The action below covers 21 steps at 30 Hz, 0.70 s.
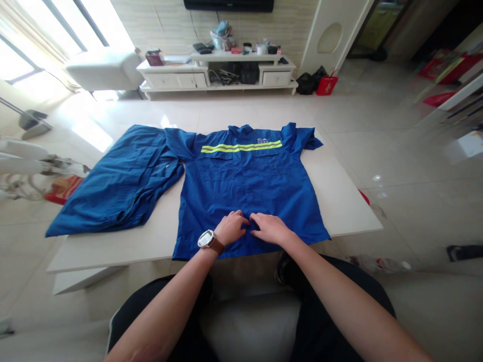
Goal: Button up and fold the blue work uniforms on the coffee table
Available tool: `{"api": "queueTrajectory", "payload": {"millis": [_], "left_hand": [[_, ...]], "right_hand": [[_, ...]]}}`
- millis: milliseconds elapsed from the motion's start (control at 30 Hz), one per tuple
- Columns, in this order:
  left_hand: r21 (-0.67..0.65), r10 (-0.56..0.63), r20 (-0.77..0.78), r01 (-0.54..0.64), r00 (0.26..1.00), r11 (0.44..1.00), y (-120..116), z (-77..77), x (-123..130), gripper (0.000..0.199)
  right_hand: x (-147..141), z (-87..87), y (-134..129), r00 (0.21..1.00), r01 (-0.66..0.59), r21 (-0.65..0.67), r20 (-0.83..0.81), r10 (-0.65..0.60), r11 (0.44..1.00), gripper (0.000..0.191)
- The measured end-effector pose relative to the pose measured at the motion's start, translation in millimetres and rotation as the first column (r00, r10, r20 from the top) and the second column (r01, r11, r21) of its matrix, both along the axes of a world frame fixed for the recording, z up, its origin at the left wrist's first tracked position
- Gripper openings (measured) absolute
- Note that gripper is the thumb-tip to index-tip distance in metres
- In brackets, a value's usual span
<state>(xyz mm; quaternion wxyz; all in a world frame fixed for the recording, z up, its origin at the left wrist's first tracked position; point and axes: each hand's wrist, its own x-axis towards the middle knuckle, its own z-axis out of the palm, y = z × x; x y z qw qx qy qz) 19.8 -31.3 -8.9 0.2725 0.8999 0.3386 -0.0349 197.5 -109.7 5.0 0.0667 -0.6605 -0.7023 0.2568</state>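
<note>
A blue short-looking work jacket (215,193) lies spread front side up, its collar at the far end and a yellow-and-grey reflective stripe across the chest. Its sleeves are bunched and folded at both sides. My left hand (231,228), with a watch (206,239) on the wrist, pinches the cloth at the lower front opening. Just across from it, my right hand (270,229) has its curled fingers on the other side of the same opening. A button shows above the hands; whatever lies between the fingertips is hidden. Left of the jacket lie folded blue trousers (113,181).
The white table (339,201) carries both garments, and the trousers hang over its left edge. Beyond the floor stands a white TV cabinet (173,80) with small items. A red bag (326,85) is beside it. A plastic bottle (388,265) lies on the floor at right.
</note>
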Motion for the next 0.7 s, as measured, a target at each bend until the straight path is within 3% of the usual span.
{"api": "queueTrajectory", "payload": {"millis": [100,300,467,567,700], "left_hand": [[-0.043,0.012,0.044,-0.010,0.999,0.999,0.4,0.2,-0.3,0.040],[-0.112,0.037,0.126,-0.023,0.991,0.993,-2.9,5.5,1.6,0.034],[-0.186,0.112,0.153,-0.083,0.982,0.979,-0.7,9.0,4.0,0.025],[-0.183,0.179,0.150,-0.151,0.972,0.971,2.4,11.6,2.7,0.021],[-0.195,0.280,0.157,-0.249,0.947,0.949,4.4,13.6,1.4,0.015]], "right_hand": [[-4.9,0.6,2.5,0.999,-0.020,-0.041,0.029,0.022,0.999,0.037],[-14.5,-4.5,4.8,0.996,0.009,-0.033,0.095,-0.005,0.999,0.021],[-9.9,-2.7,9.8,0.978,0.031,-0.067,0.206,-0.017,0.997,0.022],[-4.8,0.2,14.0,0.987,0.103,-0.026,0.130,-0.099,0.994,0.030],[-3.2,4.9,19.3,0.972,0.220,0.071,-0.097,-0.213,0.973,0.031]]}}
